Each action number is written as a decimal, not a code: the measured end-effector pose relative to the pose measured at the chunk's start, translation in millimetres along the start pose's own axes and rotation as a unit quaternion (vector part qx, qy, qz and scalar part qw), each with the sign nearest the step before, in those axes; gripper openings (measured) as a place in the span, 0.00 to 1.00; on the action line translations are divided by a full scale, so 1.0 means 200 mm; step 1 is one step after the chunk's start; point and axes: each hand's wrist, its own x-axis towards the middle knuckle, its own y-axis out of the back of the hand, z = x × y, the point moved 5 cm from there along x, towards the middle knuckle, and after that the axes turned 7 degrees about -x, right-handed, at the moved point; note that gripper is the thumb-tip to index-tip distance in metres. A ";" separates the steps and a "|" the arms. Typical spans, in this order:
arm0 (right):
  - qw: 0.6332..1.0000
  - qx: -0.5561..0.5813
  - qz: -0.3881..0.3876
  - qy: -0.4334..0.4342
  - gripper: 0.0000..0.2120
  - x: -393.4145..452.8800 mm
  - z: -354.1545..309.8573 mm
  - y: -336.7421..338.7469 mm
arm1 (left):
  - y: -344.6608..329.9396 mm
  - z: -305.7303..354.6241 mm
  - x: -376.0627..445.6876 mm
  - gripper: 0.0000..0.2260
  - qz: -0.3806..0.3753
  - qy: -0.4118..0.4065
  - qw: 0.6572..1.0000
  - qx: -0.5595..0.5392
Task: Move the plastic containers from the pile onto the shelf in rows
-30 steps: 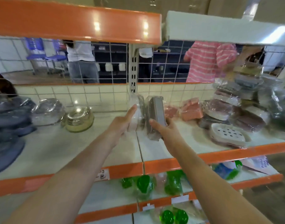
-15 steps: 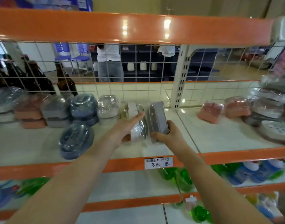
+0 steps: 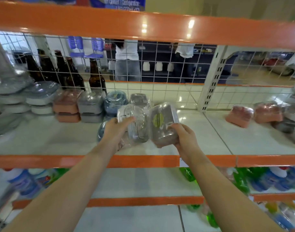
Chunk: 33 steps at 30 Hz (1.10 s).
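— Plastic containers, two of them, where are they?
— In the hands, just over the white shelf (image 3: pixel 202 139). The left hand (image 3: pixel 115 129) holds the clear container (image 3: pixel 135 124), fingers bent round its top. The right hand (image 3: pixel 185 136) grips the grey container (image 3: pixel 161 124), thumb on the front. The two boxes touch.
— What is near?
— Behind them sit a blue tub (image 3: pixel 114 102) and stacked grey boxes (image 3: pixel 90 106) and pink boxes (image 3: pixel 66 106). Brown bottles (image 3: pixel 95 76) stand behind the wire. More pink boxes (image 3: pixel 240 115) lie far right.

Brown bottles (image 3: pixel 63 71) behind mesh; green bottles (image 3: pixel 240 180) lower shelf.
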 end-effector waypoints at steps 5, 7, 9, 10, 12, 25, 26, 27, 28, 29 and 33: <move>0.999 -0.022 0.029 -0.010 0.06 0.03 0.01 -0.02 | 0.07 0.01 0.04 0.11 0.028 -0.007 0.999 0.014; 0.999 -0.006 0.041 -0.021 0.08 0.04 0.02 -0.01 | 0.09 0.00 0.04 0.12 0.030 0.005 0.999 0.012; 0.998 0.010 0.056 -0.038 0.08 0.06 0.02 -0.01 | 0.12 0.00 0.05 0.11 0.043 0.012 0.999 0.004; 0.997 0.019 0.060 -0.043 0.08 0.06 0.02 -0.01 | 0.13 -0.01 0.05 0.12 0.045 0.020 0.999 0.004; 0.996 0.037 0.064 -0.047 0.08 0.07 0.01 -0.02 | 0.13 0.00 0.05 0.12 0.040 0.027 0.999 0.002; 1.000 0.003 0.008 -0.029 0.08 0.17 -0.01 -0.14 | 0.22 0.04 0.07 0.11 0.082 0.005 0.995 -0.060; 1.000 0.000 0.000 -0.028 0.07 0.18 -0.01 -0.17 | 0.24 0.05 0.06 0.09 0.088 0.000 0.994 -0.070; 1.000 -0.005 -0.009 -0.027 0.07 0.18 -0.01 -0.20 | 0.26 0.06 0.06 0.06 0.093 -0.003 0.993 -0.078; 0.999 -0.010 -0.019 -0.025 0.06 0.19 -0.01 -0.23 | 0.28 0.07 0.06 0.05 0.098 -0.007 0.992 -0.084; 0.999 -0.012 -0.027 -0.022 0.06 0.19 -0.02 -0.26 | 0.30 0.08 0.05 0.06 0.109 -0.009 0.990 -0.087; 0.998 -0.021 -0.050 -0.006 0.07 0.21 -0.02 -0.37 | 0.40 0.09 0.04 0.07 0.154 -0.025 0.985 -0.068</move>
